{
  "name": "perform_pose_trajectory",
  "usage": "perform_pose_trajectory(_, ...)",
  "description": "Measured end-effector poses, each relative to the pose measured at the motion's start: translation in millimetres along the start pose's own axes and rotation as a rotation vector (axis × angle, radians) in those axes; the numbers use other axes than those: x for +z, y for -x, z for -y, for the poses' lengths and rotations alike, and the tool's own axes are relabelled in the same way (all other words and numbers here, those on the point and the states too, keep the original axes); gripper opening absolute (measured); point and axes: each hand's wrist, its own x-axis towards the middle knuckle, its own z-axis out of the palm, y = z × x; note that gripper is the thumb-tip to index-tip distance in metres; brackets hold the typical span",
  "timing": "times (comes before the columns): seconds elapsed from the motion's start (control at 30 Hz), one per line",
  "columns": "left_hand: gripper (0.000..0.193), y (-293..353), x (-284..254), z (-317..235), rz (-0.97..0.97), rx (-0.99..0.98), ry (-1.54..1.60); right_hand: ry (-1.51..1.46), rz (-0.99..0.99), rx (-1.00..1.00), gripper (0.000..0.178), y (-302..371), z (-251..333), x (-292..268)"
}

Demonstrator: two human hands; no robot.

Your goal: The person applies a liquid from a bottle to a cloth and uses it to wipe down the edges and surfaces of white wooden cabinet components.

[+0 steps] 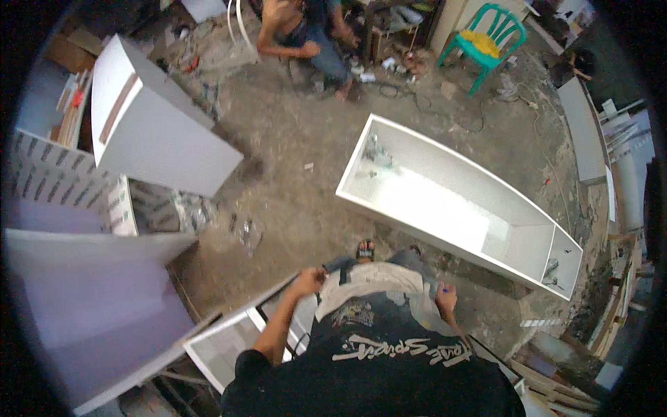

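Note:
My left hand point(309, 281) is at my left side near my waist. Its fingers are curled closed, and what they hold is too small to make out. My right hand point(446, 297) is low by my right hip, fingers also curled, with a small blue thing showing at them that I cannot name. Ahead to the right, a long white open-topped cabinet box point(458, 156) lies on the floor, apart from both hands. Some clear and greenish items point(379, 151) lie in its far left end. A tool-like object point(552, 270) rests in the small compartment at its right end.
A tall white cabinet point(174, 139) and a lilac-faced panel point(90, 299) stand on the left. A person point(306, 42) sits on the floor at the far side, near a green plastic chair point(490, 38) holding yellow cloth. Cables point(431, 108) and scraps litter the concrete floor.

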Motion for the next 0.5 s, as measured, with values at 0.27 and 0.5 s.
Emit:
perform_pose_trajectory(0.27, 0.038, -66, 34, -26, 0.171, -0.221, 0.074, 0.149, 0.032, 0.068, 0.057, -21, -66, 4)
perform_pose_trajectory(0.5, 0.045, -120, 73, 17, 0.198, 0.098, 0.208, 0.440, 0.137, 0.027, 0.053, -30, -47, 8)
